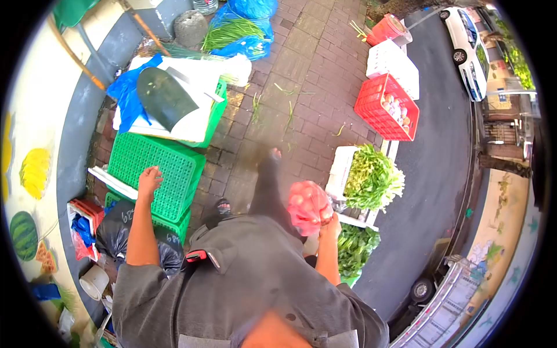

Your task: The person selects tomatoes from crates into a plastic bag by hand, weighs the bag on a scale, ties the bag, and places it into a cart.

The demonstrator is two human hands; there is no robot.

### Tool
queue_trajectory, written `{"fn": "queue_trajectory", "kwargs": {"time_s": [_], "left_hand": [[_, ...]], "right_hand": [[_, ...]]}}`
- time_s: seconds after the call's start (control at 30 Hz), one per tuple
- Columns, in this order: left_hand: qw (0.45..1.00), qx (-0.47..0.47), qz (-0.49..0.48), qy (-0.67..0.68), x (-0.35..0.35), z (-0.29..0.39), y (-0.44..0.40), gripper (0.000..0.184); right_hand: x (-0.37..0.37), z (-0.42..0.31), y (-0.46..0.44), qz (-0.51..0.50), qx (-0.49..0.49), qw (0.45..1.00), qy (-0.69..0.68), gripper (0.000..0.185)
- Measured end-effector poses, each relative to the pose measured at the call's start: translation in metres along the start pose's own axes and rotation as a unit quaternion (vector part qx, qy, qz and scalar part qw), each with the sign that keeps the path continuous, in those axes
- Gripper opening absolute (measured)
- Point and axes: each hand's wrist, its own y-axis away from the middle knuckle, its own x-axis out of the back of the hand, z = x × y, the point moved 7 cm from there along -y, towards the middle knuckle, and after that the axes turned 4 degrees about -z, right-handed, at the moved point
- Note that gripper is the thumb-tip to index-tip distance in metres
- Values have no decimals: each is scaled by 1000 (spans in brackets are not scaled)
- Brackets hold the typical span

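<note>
My right hand (331,225) grips the gathered top of a red bag (304,204) full of round produce, perhaps tomatoes; the bag hangs beside my right leg. My left hand (149,180) is held out over an upturned green plastic crate (154,165), its fingers loosely apart and nothing in them. Whether it touches the crate, I cannot tell. Beyond that hand, a large cut winter melon (166,98) lies on a white board. Close to the red bag are a white foam box (341,168) and leafy celery-like greens (371,177).
Along the road edge stand a red crate (371,110) of round produce, a white foam box (393,66) and darker greens (355,249). Black bags (116,229) sit by the wall. Blue bags with green stalks (235,35) lie ahead. A white car (467,52) is on the road.
</note>
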Motion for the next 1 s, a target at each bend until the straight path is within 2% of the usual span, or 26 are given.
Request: {"fn": "queue_trajectory", "kwargs": {"time_s": [0.03,0.07,0.1,0.13,0.17,0.2,0.23,0.3,0.33,0.4,0.5,0.53,0.57,0.6,0.63,0.7,0.73,0.77,0.83,0.87,0.93,1.0], "left_hand": [[1000,-2,-7,-2,-24,18,-17,41],[1000,-4,4,-15,-51,37,-27,42],[1000,8,5,-23,-84,64,-56,43],[998,37,0,-47,-107,68,-70,44],[993,93,0,-73,-120,50,-51,45],[986,119,-46,-103,-139,45,-61,47],[974,178,-55,-127,-161,45,-68,47],[970,220,-50,-94,-211,89,-67,45],[969,227,-49,-80,-226,94,-85,44],[967,237,-33,-89,-259,127,-127,42],[963,253,-43,-83,-316,205,-200,37],[964,247,-38,-89,-331,233,-233,36],[969,238,-41,-47,-343,247,-276,37],[966,246,-19,-74,-361,281,-315,37],[962,256,7,-97,-380,314,-346,37],[980,181,17,-85,-435,428,-399,38],[991,117,-20,-65,-467,477,-445,38],[995,58,-60,-50,-494,521,-481,37],[996,-4,-48,-78,-573,648,-505,34],[994,-37,-78,-70,-616,708,-515,35],[985,-98,-124,-63,-682,791,-538,36],[974,-166,-145,-59,-736,858,-575,38]], "right_hand": [[33,-4,-66,49,-3,999,-17,23],[29,-27,-82,65,-19,998,-14,24],[-9,-36,-108,65,-36,997,-27,25],[-20,-38,-104,87,-61,994,-35,25],[-32,-57,-104,84,-43,995,10,24],[-31,-71,-102,118,-50,992,-4,24],[-59,-80,-130,126,-47,990,-30,24],[-94,-101,-161,140,-104,983,-60,25],[-91,-97,-206,130,-106,983,-73,26],[-140,-131,-228,99,-55,993,19,24],[-172,-150,-297,50,45,987,148,19],[-171,-154,-331,29,135,955,263,17],[-176,-164,-352,27,226,896,381,15],[-188,-172,-386,35,306,832,461,14],[-238,-200,-385,25,333,810,481,15],[-343,-258,-377,8,388,763,518,20],[-375,-274,-397,12,351,815,462,20],[-391,-284,-423,21,322,842,431,21],[-421,-302,-474,43,266,891,364,24],[-425,-305,-522,42,260,902,341,25],[-544,-349,-495,48,80,988,125,26],[-655,-385,-495,60,5,998,16,28]]}}
